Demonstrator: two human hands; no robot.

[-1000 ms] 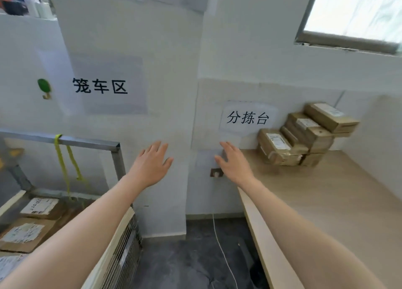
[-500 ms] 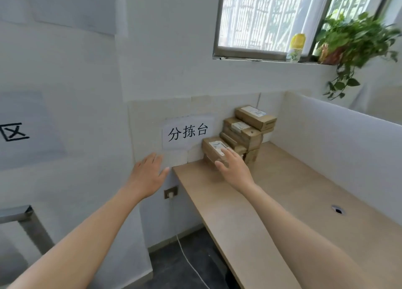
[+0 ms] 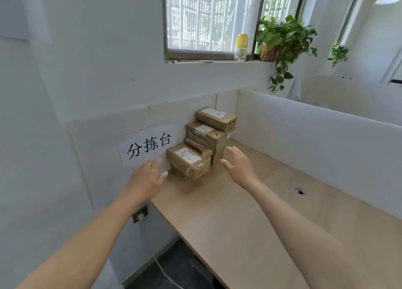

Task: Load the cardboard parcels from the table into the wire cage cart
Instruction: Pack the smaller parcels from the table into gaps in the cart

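Cardboard parcels sat stacked at the back corner of the table. My left hand and right hand flanked the front parcel, fingers spread, holding nothing: the reach step. Next, I judged, clamp both ends and lift.

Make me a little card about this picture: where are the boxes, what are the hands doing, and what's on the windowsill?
parcels: stacked in the table corner, by the wall
left hand: open, empty, left of the front parcel
right hand: open, empty, right of the stack
windowsill: bottle, plant
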